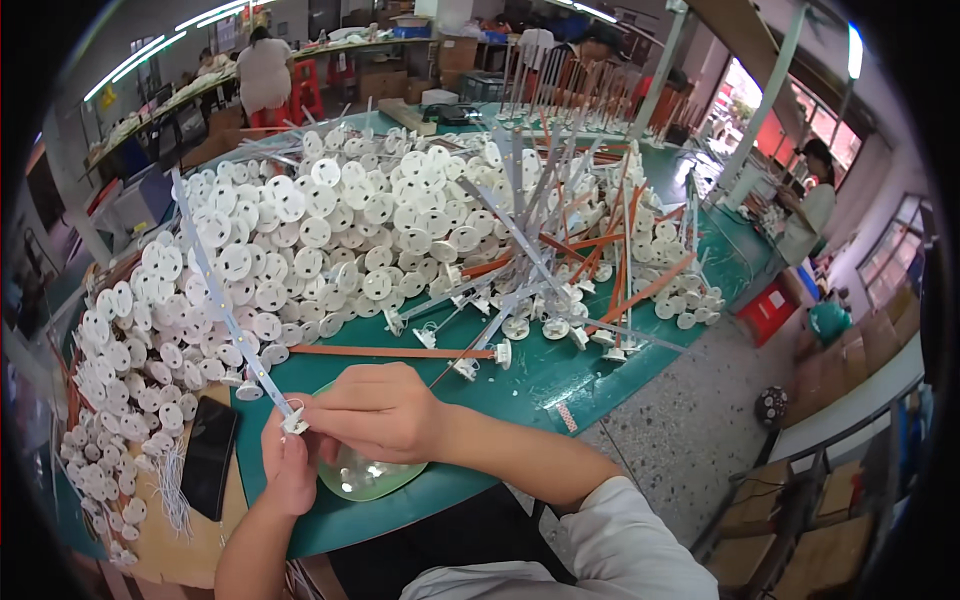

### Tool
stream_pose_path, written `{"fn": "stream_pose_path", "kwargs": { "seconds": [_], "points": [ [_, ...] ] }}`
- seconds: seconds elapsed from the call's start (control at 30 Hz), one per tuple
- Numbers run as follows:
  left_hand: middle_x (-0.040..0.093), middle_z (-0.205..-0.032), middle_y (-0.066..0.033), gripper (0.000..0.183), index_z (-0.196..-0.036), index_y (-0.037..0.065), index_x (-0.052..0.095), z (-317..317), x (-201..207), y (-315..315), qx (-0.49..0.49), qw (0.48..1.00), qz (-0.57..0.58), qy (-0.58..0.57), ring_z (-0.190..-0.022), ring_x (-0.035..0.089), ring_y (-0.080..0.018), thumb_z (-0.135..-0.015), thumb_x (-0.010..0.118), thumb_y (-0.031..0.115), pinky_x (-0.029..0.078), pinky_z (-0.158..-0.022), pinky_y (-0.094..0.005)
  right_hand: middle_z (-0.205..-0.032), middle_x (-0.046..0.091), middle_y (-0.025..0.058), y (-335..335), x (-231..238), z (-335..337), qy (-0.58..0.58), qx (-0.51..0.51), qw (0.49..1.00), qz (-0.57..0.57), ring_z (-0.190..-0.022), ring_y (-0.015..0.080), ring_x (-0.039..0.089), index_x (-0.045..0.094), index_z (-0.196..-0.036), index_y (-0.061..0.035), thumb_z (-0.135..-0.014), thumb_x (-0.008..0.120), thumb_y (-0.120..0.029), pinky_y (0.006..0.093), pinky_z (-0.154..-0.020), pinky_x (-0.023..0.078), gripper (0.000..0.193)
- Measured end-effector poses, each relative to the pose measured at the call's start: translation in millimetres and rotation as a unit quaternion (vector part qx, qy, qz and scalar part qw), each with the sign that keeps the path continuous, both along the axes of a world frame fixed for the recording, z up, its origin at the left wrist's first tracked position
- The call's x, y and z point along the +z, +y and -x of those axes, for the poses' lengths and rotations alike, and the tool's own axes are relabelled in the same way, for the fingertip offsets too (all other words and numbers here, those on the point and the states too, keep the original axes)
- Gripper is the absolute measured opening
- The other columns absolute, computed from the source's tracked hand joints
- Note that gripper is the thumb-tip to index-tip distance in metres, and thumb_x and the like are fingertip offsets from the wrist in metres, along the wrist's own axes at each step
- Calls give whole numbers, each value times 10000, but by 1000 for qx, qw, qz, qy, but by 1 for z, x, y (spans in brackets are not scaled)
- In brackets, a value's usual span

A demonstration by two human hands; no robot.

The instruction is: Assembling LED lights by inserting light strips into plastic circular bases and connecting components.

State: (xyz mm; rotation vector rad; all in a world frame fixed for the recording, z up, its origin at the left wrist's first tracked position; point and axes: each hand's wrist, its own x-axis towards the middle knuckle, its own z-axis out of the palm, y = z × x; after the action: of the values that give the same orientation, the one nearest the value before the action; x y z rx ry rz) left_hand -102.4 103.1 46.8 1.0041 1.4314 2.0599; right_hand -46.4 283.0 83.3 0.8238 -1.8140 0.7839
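Note:
My left hand (288, 472) is closed around a small white plastic base (294, 421) from which an LED strip (226, 315) rises, tilted up and to the left. At that base, the fingers of my right hand (385, 408) are pinched together. A thin pale wire loops beside them, but what the right fingertips hold is hidden. Under my hands is a shallow green bowl (375, 482) with small shiny things in it. Beyond my right hand, an orange-brown strip with a white end cap (503, 354) lies across the green table (640, 375).
A large heap of white round caps (330, 235) covers the table's left and middle. Loose LED strips (520, 240) lie tangled to its right. A black phone (211, 455) and white wires (174, 490) lie near the left edge. Other people sit at far tables.

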Motion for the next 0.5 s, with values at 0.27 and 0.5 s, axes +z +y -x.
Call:
{"fn": "stream_pose_path", "kwargs": {
  "seconds": [0.27, 0.5],
  "points": [
    [615, -1047, -96, 481, -1217, -34, 535, 18, 14, -8, -7, 997, 19, 78, -844, 595, -160, -905, 615, 324, 464, -742, -293, -958, 669, 73, 6, 11, 3, 33, -6, 999, -18, -759, 259, 618, 689, -974, -15, -683, 727, 20, 340, -623, 534, 295],
    [632, -1097, -135, 488, -1290, -1, 476, 25, 27, -6, 68, 997, -16, 19, -881, 619, -178, -890, 636, 228, 462, -772, -302, -897, 664, 100, 17, 10, -6, -416, -11, 883, -217, -833, 307, 649, 678, -881, -54, -718, 741, -145, 419, -680, 523, 198]
  ]
}}
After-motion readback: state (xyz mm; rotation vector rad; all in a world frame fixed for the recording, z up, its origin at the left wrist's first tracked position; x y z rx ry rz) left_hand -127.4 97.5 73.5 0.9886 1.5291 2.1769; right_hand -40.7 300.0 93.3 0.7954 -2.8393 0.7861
